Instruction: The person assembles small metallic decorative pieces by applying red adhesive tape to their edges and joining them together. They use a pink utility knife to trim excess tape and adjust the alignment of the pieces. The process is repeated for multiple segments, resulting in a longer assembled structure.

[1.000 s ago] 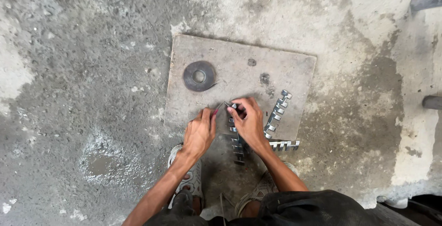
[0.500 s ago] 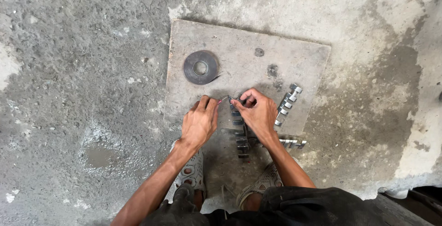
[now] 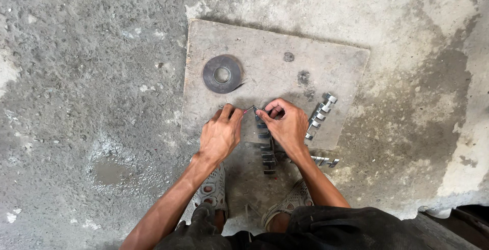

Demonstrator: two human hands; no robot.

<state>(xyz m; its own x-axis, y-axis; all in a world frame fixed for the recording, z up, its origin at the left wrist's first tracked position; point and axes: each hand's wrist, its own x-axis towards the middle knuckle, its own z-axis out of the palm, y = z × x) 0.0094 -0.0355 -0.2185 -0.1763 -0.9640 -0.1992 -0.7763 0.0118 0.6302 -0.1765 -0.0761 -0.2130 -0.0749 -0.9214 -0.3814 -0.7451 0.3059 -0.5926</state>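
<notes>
Both hands pinch at one small job near the front edge of a grey slab [image 3: 316,61] that lies on the rough concrete floor [image 3: 91,51]. Furthest left on the slab sits a dark metal ring [image 3: 222,74] with a round hole in its middle, lying flat and well apart from the fingers. Below it, the left hand [image 3: 220,134] is clenched knuckles-up, its fingertips closed on the near end of a thin wire [image 3: 249,109] that bridges the gap between the hands. Just to the right, the right hand [image 3: 286,124] curls its thumb and forefinger onto the wire's other end, right at the top of a row of small metal pieces [image 3: 267,150] that runs down from under the palm toward the person's feet. Further right, a second row of like pieces [image 3: 320,114] lies slanted on the slab, untouched, and a shorter row [image 3: 323,161] rests by the slab's lower edge, beside the right forearm.
</notes>
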